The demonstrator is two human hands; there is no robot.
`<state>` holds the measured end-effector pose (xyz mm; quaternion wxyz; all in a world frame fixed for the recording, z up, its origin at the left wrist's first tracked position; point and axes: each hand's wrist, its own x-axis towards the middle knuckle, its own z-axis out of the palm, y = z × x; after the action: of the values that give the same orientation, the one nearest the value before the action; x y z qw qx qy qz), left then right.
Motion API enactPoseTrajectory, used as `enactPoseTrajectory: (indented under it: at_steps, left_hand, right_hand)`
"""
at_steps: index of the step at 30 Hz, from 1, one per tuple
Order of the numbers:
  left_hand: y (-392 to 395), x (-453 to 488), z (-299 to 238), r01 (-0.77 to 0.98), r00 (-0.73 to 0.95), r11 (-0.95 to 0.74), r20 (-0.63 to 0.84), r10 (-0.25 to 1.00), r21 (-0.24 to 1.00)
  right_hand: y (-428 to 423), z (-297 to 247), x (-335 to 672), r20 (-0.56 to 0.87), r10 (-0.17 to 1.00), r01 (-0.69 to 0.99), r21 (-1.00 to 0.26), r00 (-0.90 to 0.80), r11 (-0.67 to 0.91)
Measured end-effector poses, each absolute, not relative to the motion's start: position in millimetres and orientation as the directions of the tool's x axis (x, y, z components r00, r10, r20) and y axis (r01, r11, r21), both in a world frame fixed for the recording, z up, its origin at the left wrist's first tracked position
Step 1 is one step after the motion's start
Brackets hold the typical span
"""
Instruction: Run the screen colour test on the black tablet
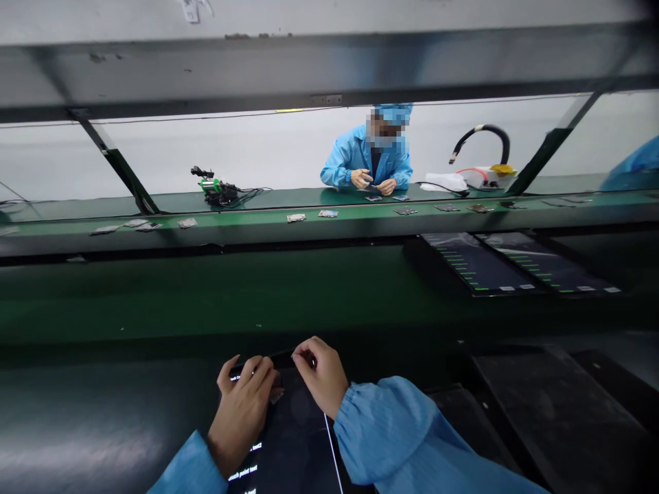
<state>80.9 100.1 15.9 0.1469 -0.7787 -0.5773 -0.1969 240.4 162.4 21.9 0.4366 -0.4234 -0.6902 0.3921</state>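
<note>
A tablet [298,439] lies on the bench right in front of me, its dark screen lit with a white text menu; one line reads "touch point test". Over its upper left part rests my left hand [241,405], fingers spread and bent, fingertips near the top edge. A small pale patch shows beside those fingers, too blurred to name. My right hand [324,377] is at the tablet's top edge, thumb and forefinger closed in a pinch. Whatever it may hold is too small to make out.
Two lit tablets [478,264] lie at the right, dark flat panels [556,405] nearer me. A conveyor belt [247,223] carries several small circuit boards [328,214]. Beyond it a co-worker [368,154] handles small parts. A metal shelf [329,68] spans overhead.
</note>
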Motion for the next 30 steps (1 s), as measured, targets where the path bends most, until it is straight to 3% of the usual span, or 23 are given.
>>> enactPoseTrajectory:
  at_steps: [22, 30]
  left_hand:
    - [104, 73, 45, 0.931, 0.306, -0.35, 0.3, 0.904, 0.107]
    - [100, 76, 33, 0.936, 0.317, -0.351, 0.367, 0.874, 0.028]
  right_hand:
    - [162, 23, 239, 0.258, 0.928, 0.25, -0.912, -0.27, 0.326]
    - [162, 23, 239, 0.254, 0.93, 0.247, -0.914, -0.267, 0.321]
